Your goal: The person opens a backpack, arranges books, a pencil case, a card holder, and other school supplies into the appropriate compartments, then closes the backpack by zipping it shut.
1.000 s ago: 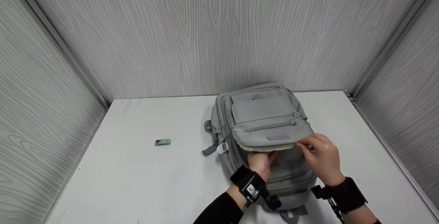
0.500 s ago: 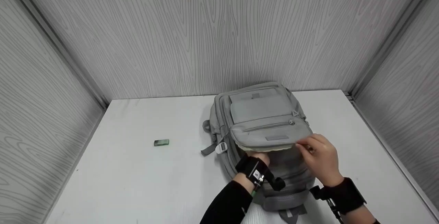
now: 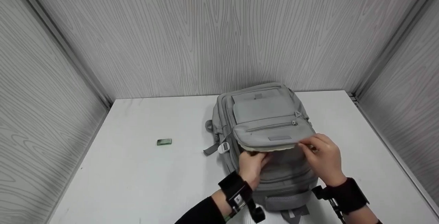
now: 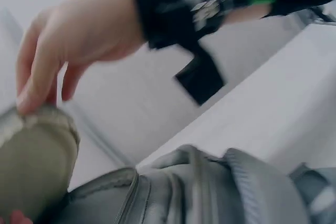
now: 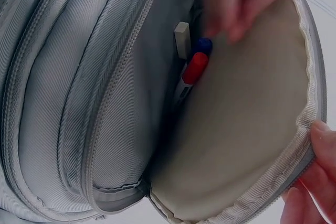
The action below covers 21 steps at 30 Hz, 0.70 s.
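Note:
A grey backpack lies on the white table, its front pocket unzipped. My right hand pinches the edge of the pocket's flap and holds it up, also seen in the left wrist view. My left hand is at the pocket mouth, fingers partly behind the flap in the head view. In the right wrist view its blurred fingers point down into the pocket, with nothing seen in them. Inside lie a red-capped marker, a blue-capped pen or marker and a pale eraser-like block.
A small green block with a dark end lies on the table left of the backpack. A strap with a white buckle hangs at the bag's left side. Wood-grained panels stand behind and on both sides.
My left hand first went deeper under the flap, then drew back out toward the lower left. My right hand stays on the flap's edge.

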{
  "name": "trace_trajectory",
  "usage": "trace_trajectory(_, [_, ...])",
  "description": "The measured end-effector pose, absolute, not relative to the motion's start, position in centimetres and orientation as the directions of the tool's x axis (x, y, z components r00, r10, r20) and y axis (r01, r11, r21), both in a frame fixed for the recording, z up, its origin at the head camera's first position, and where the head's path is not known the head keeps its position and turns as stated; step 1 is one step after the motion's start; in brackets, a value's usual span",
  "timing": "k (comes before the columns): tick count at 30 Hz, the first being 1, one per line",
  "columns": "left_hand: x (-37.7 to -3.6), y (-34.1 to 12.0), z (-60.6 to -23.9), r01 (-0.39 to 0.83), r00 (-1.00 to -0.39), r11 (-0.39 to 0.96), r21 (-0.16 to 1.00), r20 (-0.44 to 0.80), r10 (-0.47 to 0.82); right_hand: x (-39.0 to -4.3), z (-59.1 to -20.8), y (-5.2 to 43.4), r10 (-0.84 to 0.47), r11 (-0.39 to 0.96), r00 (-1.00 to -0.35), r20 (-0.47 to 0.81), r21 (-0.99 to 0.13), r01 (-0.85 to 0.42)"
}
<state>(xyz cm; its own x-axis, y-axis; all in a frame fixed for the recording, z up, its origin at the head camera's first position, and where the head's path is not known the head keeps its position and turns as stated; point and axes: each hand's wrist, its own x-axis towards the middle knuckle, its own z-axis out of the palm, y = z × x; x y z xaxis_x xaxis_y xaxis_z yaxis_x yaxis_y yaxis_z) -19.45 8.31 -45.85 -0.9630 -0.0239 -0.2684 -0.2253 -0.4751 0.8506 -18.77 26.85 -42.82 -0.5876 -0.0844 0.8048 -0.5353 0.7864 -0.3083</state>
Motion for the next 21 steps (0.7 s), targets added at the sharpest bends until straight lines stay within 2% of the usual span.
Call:
trace_trajectory(2, [-18.4, 6.1, -46.0, -0.213, -0.975, -0.429, 0.878, -0.218, 0.04, -18.8, -42.8, 26.8, -0.083, 0.785, -0.589, 0.804, -0.311, -0.535])
trace_trajectory(5, [-18.0, 1.9, -47.2, -0.118, -0.993, -0.267, 0.956, -0.121, 0.005, -18.7, -42.8, 26.8, -0.084, 0.786, -0.592, 0.801, -0.312, -0.534])
trace_trajectory(8, [-19.0, -2.8, -49.1, 0.035, -0.992, -0.035, 0.999, 0.03, -0.12, -18.7, -42.8, 26.8, -0.088, 0.789, -0.594, 0.8, -0.308, -0.532])
trace_trajectory(11, [-21.0, -8.0, -50.7, 0.117, -0.964, 0.264, 0.957, 0.173, -0.203, -18.6, -42.8, 27.0, -0.099, 0.791, -0.597, 0.796, -0.302, -0.533])
trace_trajectory(13, [-22.6, -11.4, -51.3, 0.098, -0.95, 0.439, 0.893, 0.215, -0.226, -18.6, -42.8, 27.0, -0.107, 0.792, -0.6, 0.793, -0.297, -0.533])
trace_trajectory(15, [-24.2, -14.6, -51.6, 0.037, -0.955, 0.561, 0.827, 0.194, -0.224, -18.6, -42.8, 27.1, -0.112, 0.793, -0.602, 0.79, -0.294, -0.534])
trace_trajectory(21, [-27.6, -20.7, -51.7, -0.132, -0.971, 0.697, 0.705, 0.05, -0.235, -18.6, -42.7, 26.8, -0.11, 0.794, -0.603, 0.79, -0.295, -0.531])
